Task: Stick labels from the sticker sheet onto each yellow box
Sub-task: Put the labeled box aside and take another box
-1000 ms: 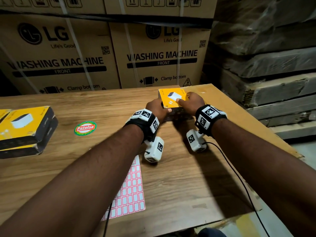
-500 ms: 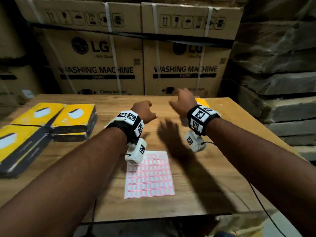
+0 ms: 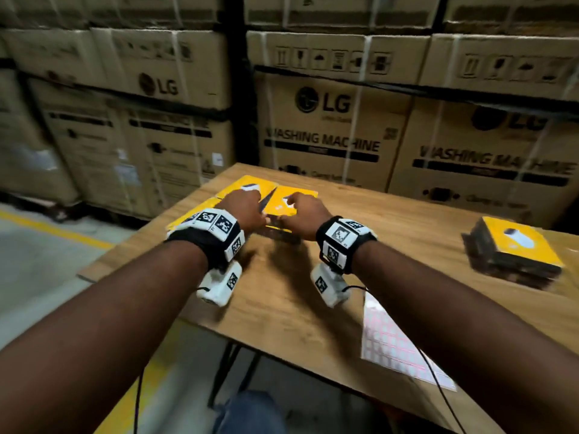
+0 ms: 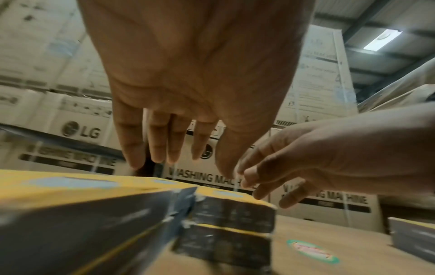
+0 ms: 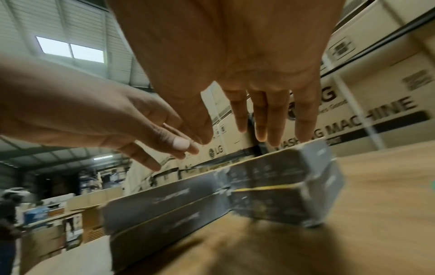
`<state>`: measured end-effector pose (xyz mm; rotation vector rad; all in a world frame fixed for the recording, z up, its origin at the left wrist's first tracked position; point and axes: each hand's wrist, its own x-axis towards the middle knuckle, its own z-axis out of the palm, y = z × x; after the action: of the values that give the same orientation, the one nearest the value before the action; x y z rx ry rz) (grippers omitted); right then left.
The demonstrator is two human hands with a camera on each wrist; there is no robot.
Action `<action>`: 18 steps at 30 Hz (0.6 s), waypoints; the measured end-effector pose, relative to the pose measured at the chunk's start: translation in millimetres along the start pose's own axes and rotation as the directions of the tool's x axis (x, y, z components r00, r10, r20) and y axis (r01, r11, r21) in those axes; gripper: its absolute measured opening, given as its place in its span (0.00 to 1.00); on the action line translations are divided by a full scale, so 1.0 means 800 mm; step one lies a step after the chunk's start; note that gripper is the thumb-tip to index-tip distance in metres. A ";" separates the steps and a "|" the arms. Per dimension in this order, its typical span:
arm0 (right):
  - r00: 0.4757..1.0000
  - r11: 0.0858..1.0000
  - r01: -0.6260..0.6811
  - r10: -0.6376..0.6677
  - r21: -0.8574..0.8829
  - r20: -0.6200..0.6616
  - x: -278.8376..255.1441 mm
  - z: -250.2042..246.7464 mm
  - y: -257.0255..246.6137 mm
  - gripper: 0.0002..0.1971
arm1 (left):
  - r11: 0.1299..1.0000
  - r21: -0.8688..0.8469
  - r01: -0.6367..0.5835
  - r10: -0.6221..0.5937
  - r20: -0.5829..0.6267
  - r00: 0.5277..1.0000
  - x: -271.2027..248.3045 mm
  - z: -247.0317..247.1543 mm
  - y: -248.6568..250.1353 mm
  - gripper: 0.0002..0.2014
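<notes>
Several yellow boxes with dark sides lie in stacks of two at the table's far left corner; the nearest stack (image 3: 283,204) (image 4: 231,201) (image 5: 270,173) is under my hands. My left hand (image 3: 247,208) (image 4: 179,163) hovers over its left part, fingers straight, holding nothing. My right hand (image 3: 300,211) (image 5: 235,134) reaches over its right part with straight fingers, also empty. Whether any fingertip touches the box top I cannot tell. The pink sticker sheet (image 3: 394,336) lies flat near the table's front edge, under my right forearm.
Another stack of yellow boxes (image 3: 513,245) stands at the right of the wooden table (image 3: 282,308). A round green and red sticker (image 4: 313,251) is stuck on the tabletop. Large cardboard cartons (image 3: 329,120) wall off the back. Bare floor (image 3: 47,261) lies to the left.
Both hands let go of the yellow box held at the right side and swung left, empty. They now hover over the left stacks, and my head has turned left.
</notes>
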<state>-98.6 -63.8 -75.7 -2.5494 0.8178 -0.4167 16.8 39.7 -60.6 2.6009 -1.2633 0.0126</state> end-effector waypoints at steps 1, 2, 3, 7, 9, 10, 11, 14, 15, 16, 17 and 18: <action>1.000 0.999 0.020 -0.021 0.036 0.021 0.001 0.014 -0.017 0.25 | 0.999 0.020 0.037 -0.037 -0.008 0.999 -0.004 -0.002 -0.021 0.27; 0.999 0.997 0.042 -0.044 0.068 0.028 0.002 0.024 -0.030 0.22 | 0.997 0.040 0.063 -0.062 -0.011 0.998 -0.009 -0.004 -0.036 0.28; 0.997 0.995 0.058 -0.062 0.082 0.036 0.002 0.034 -0.042 0.21 | 0.994 0.059 0.092 -0.091 -0.012 0.996 -0.013 -0.005 -0.049 0.28; 0.989 0.995 0.087 -0.092 0.049 0.114 0.000 0.063 -0.080 0.26 | 0.972 0.121 0.201 -0.200 -0.019 0.980 -0.020 -0.003 -0.094 0.31; 0.983 0.995 0.088 -0.095 0.050 0.155 -0.001 0.072 -0.092 0.28 | 0.961 0.101 0.259 -0.258 -0.017 0.966 -0.024 -0.001 -0.109 0.32; 0.980 0.995 0.084 -0.092 0.053 0.177 0.000 0.077 -0.095 0.30 | 0.955 0.079 0.287 -0.288 -0.006 0.958 -0.026 0.001 -0.115 0.33; 0.975 0.995 0.076 -0.087 0.058 0.204 0.000 0.081 -0.098 0.32 | 0.950 0.054 0.307 -0.307 0.001 0.952 -0.026 0.004 -0.121 0.33; 0.963 0.996 0.072 -0.083 0.050 0.257 -0.001 0.090 -0.103 0.40 | 0.942 -0.022 0.336 -0.335 0.033 0.942 -0.027 0.010 -0.129 0.36; 0.961 0.997 0.073 -0.081 0.040 0.264 -0.002 0.092 -0.104 0.41 | 0.940 -0.038 0.339 -0.338 0.039 0.940 -0.026 0.011 -0.130 0.37; 0.961 0.997 0.077 -0.081 0.025 0.264 -0.005 0.094 -0.106 0.42 | 0.938 -0.048 0.342 -0.340 0.048 0.939 -0.026 0.010 -0.131 0.37; 0.962 0.996 0.085 -0.086 0.013 0.258 -0.006 0.094 -0.107 0.43 | 0.936 -0.054 0.347 -0.344 0.054 0.937 -0.025 0.010 -0.132 0.38; 0.964 0.996 0.093 -0.090 0.002 0.251 -0.008 0.093 -0.108 0.44 | 0.936 -0.057 0.347 -0.343 0.062 0.937 -0.025 0.008 -0.131 0.38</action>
<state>-32.1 26.0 -99.5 -2.5866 0.6116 -0.1132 84.7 115.8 -91.9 2.7406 -0.7882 -0.1579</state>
